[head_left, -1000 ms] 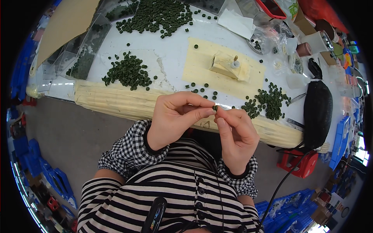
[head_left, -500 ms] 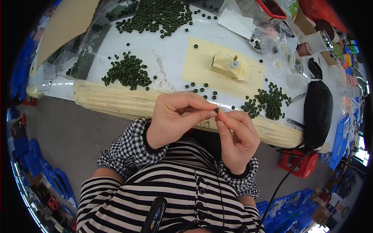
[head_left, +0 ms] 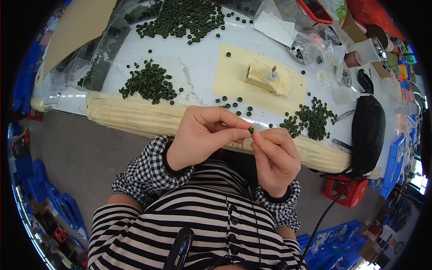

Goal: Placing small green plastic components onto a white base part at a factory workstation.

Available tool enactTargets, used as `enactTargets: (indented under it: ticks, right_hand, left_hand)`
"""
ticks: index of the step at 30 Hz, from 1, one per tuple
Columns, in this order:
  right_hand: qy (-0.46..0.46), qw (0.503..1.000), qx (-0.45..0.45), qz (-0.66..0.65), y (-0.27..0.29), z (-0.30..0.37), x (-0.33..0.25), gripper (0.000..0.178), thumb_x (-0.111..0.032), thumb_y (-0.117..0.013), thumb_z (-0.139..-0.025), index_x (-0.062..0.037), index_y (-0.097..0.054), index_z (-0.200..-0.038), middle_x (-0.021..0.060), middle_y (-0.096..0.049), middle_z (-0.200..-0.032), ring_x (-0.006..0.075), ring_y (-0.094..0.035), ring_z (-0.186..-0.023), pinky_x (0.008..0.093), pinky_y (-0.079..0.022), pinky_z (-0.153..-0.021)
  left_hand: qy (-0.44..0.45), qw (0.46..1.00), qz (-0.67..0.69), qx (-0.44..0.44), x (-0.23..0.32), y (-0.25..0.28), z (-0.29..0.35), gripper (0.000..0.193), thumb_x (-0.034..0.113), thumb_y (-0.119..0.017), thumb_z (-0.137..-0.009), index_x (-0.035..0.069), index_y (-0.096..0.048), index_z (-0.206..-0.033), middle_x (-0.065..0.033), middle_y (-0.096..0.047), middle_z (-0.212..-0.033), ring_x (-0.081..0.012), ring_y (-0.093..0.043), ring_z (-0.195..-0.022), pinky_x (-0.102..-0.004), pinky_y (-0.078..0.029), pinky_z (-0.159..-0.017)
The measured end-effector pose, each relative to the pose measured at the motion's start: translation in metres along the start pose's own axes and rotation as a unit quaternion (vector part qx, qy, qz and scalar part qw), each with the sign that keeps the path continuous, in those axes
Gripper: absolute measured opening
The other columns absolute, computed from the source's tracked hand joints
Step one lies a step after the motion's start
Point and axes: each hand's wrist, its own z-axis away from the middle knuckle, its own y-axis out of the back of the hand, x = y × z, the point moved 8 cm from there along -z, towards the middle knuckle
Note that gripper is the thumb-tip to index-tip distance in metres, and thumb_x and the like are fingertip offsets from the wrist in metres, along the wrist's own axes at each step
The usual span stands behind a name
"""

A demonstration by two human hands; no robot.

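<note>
My left hand (head_left: 202, 135) and my right hand (head_left: 275, 157) meet above the table's front edge, fingertips touching. Between them they pinch one small dark green ring (head_left: 251, 130). The left thumb and forefinger close on it from the left, the right fingertips from the right. A pile of the same green rings (head_left: 148, 81) lies to the left on the white table (head_left: 198, 67), another pile (head_left: 310, 119) to the right, and a large heap (head_left: 184, 15) at the far edge. A few loose rings (head_left: 234, 104) sit just beyond my hands.
A cream foam sheet (head_left: 234, 72) carries a small foam block with a peg (head_left: 265, 76). A ribbed cream pad (head_left: 130, 119) lines the front edge. A black pouch (head_left: 368, 135) lies right, clear plastic trays (head_left: 96, 63) left, cups and clutter far right, a red stool (head_left: 346, 191) below.
The hands have closed together a little; the thin bright piece seen between the fingertips a second ago no longer shows, only the green ring.
</note>
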Motion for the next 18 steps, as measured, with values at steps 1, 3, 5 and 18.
enactTargets:
  ticks: [1, 3, 5, 18]
  right_hand:
    - [-0.008, 1.000, 0.002, -0.007, 0.000, 0.001, 0.001, 0.034, 0.010, -0.070, -0.073, -0.0007, -0.070, -0.105, 0.0070, -0.062, -0.084, 0.0177, -0.056, -0.072, 0.0263, -0.043, -0.063]
    - [-0.022, 1.000, 0.005, -0.019, 0.000, 0.002, 0.003, 0.034, 0.010, -0.070, -0.073, -0.0008, -0.070, -0.106, 0.0066, -0.062, -0.083, 0.0176, -0.056, -0.071, 0.0263, -0.043, -0.063]
    - [-0.032, 0.999, 0.007, -0.028, 0.000, 0.003, 0.004, 0.035, 0.010, -0.070, -0.073, -0.0009, -0.070, -0.106, 0.0063, -0.061, -0.082, 0.0175, -0.056, -0.071, 0.0263, -0.044, -0.063]
    - [0.029, 1.000, 0.001, 0.003, -0.001, 0.003, -0.003, 0.035, 0.009, -0.072, -0.072, -0.0019, -0.070, -0.106, 0.0064, -0.062, -0.082, 0.0186, -0.058, -0.070, 0.0273, -0.045, -0.062]
  left_hand:
    - [-0.051, 0.998, -0.031, 0.003, 0.006, 0.000, -0.001, 0.016, -0.003, -0.066, -0.085, -0.004, -0.068, -0.101, -0.0107, -0.070, -0.091, -0.0096, -0.066, -0.076, -0.0181, -0.052, -0.067]
    - [-0.153, 0.984, -0.091, 0.008, 0.018, -0.002, 0.001, 0.015, -0.004, -0.066, -0.084, -0.004, -0.068, -0.099, -0.0109, -0.070, -0.090, -0.0096, -0.066, -0.075, -0.0180, -0.052, -0.066]
    - [-0.149, 0.985, -0.085, 0.009, 0.019, -0.003, 0.001, 0.015, -0.005, -0.066, -0.084, -0.004, -0.068, -0.098, -0.0112, -0.070, -0.089, -0.0099, -0.066, -0.076, -0.0181, -0.052, -0.066]
    - [-0.009, 1.000, -0.023, -0.015, 0.008, -0.003, 0.003, 0.012, -0.009, -0.064, -0.084, -0.006, -0.067, -0.095, -0.0147, -0.068, -0.093, -0.0168, -0.067, -0.085, -0.0254, -0.055, -0.077]
